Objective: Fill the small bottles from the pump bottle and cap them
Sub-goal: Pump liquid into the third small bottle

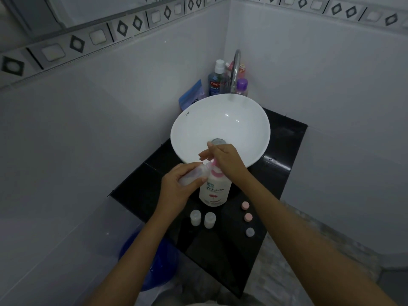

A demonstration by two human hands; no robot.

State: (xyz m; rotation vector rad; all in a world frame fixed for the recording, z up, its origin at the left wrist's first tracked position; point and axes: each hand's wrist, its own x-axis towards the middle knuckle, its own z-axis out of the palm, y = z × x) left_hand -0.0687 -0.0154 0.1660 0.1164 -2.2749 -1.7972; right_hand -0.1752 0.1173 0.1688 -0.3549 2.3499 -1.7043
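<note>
The left hand [176, 186] has its fingers and thumb curled round a small clear bottle [194, 174], holding it tipped over so its long axis runs nearly level, mouth pointing right toward the pink pump head [214, 164] of the pump bottle [214, 191]. The neck of the small bottle sits right at the nozzle; whether they touch is hard to make out, since that spot is blurred. The right hand [223, 159] lies on top of the pump with straight fingers reaching left and away, palm pressing down, and it hides most of the pump head. The two hands are close together, almost meeting over the pump.

The pump bottle stands upright on the black counter [282, 164], just in front of the white basin [220, 127], its label facing the person. Nearer the person, two more small bottles [202, 219] stand upright side by side, uncapped as far as can be seen. To the right of them three loose caps [247, 217] lie in a line on the counter, two pink and one pale lilac, well apart from the bottles.

Behind the basin a curved tap [235, 69] rises, and a blue mouthwash bottle [215, 81], a purple-capped bottle [242, 87] and a blue pouch [191, 94] crowd the tiled corner; other items there are partly hidden by the tap. A blue bucket [154, 263] shows below the counter, cut across by the left forearm.
</note>
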